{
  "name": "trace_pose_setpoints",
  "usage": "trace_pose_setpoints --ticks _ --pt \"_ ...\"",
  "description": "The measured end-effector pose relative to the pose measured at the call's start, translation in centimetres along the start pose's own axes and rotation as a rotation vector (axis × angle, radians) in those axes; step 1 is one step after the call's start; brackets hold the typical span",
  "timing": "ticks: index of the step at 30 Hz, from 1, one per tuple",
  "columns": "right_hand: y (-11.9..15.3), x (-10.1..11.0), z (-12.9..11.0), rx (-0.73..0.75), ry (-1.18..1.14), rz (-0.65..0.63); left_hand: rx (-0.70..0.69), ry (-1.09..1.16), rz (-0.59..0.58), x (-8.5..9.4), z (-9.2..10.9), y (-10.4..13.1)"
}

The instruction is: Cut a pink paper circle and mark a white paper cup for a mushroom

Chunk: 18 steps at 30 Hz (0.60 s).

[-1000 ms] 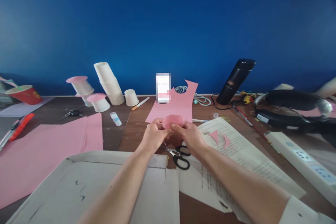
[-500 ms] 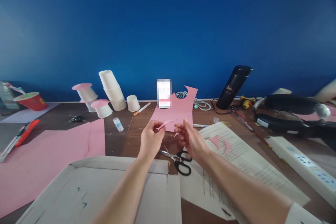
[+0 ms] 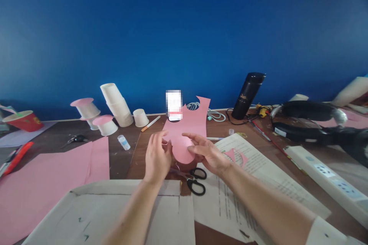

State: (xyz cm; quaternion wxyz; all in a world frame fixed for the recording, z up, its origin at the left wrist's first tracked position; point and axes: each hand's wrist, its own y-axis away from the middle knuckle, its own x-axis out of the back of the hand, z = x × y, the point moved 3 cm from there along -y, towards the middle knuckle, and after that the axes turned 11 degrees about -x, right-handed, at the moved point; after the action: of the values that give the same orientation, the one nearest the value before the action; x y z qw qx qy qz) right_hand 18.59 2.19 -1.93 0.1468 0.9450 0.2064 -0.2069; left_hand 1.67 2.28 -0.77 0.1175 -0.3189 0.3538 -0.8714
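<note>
A round pink paper disc (image 3: 183, 151) is pinched between the thumb and fingers of my right hand (image 3: 207, 154), its face turned up toward me. My left hand (image 3: 158, 156) is at the disc's left side with its fingers curved and apart; no object shows in it. Behind the disc lies a larger pink sheet (image 3: 194, 122) with curved cut-outs in its upper edge. Scissors with black handles (image 3: 197, 187) rest just below the hands, beside a printed paper (image 3: 258, 160) that carries pink scraps (image 3: 240, 157).
To the left are white paper cups (image 3: 122, 111), some topped with pink discs (image 3: 82, 102), a glue stick (image 3: 124, 142), a red cutter (image 3: 18, 157) and pink sheets (image 3: 57, 176). A black bottle (image 3: 247, 95), headset (image 3: 304, 130) and power strip (image 3: 327, 178) are at right. White cardboard (image 3: 115, 214) lies in front.
The pink piece, seen edge-on at my left hand before, now shows as a full disc in my right hand. My left fingers have come off it. The view has shifted slightly right.
</note>
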Motion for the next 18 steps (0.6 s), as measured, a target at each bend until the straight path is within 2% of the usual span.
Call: trace_pose_setpoints --ticks 2,4,7,9,14,16,18 --pt "0.4 -0.1 -0.4 0.026 0.125 -0.031 0.250 0.169 -0.014 -0.1 -1.0 -0.1" --pt "0.6 -0.2 -0.5 0.027 0.210 -0.060 0.486 0.442 -0.085 -0.5 -1.7 0.0" --pt "0.7 0.0 -0.5 0.034 0.263 -0.086 0.706 0.808 -0.167 -0.8 -1.8 0.2" --pt "0.6 0.1 -0.4 0.041 0.274 -0.096 0.752 0.925 -0.242 -0.7 -1.6 0.3" --pt "0.4 0.4 -0.3 0.061 0.314 -0.073 0.784 1.047 -0.533 -0.2 -0.5 0.5" --pt "0.4 0.4 -0.3 0.055 0.327 -0.067 0.826 1.054 -0.591 -0.2 -0.4 0.6" --pt "0.4 0.5 -0.2 0.040 0.323 -0.060 0.853 1.034 -0.592 -0.3 -0.4 0.7"
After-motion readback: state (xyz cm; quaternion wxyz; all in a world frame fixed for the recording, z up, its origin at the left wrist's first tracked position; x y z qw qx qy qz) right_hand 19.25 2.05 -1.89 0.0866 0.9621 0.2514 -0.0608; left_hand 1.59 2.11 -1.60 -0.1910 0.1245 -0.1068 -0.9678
